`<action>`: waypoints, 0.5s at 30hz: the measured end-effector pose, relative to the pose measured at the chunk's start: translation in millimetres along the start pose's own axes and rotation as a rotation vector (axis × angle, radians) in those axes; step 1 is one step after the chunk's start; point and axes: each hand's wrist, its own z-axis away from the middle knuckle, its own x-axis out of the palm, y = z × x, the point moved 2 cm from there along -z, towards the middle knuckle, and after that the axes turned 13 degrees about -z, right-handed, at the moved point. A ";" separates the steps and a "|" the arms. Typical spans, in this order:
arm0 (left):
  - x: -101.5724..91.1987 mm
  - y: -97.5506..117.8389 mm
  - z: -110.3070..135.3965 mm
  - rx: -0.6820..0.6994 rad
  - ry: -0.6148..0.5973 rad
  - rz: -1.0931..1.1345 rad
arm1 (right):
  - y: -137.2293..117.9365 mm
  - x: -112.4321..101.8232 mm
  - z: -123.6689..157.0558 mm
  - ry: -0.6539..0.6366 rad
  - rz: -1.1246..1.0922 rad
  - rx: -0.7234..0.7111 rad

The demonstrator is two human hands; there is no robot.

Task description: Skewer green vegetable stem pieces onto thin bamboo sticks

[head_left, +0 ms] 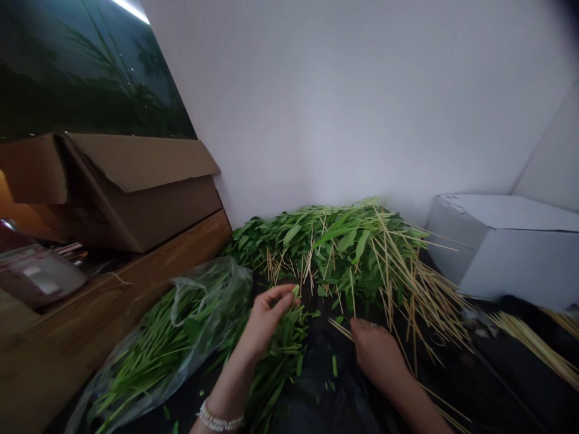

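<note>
My left hand (271,310) is closed in a pinch on a small pale-green piece of leafy greens (296,292). Below it lies a loose heap of leafy greens (284,355). My right hand (377,349) is wrapped round several thin bamboo skewers (340,328), whose ends stick out to its left; their far ends show past the wrist. Beyond both hands, a big pile of skewered greens (335,232) rests against the wall, its bare sticks (420,295) fanning out to the right.
A clear plastic bag (239,280) of long greens lies at the left. An open cardboard box (149,205) stands on a wooden surface (181,253) beyond it. To the right are a white box (479,253) and a bundle of loose sticks (538,346). Black sheeting (330,404) covers the work surface.
</note>
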 end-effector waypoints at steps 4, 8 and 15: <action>21.9 -30.1 0.8 -0.124 -0.091 0.208 | -2.0 0.5 -0.7 0.092 -0.060 -0.024; 29.5 -33.8 -0.2 -0.153 -0.111 0.263 | -6.6 0.8 -0.4 0.243 -0.179 -0.135; 36.4 -38.5 0.1 -0.187 -0.053 0.240 | -15.5 -8.0 5.2 0.511 -0.305 -0.384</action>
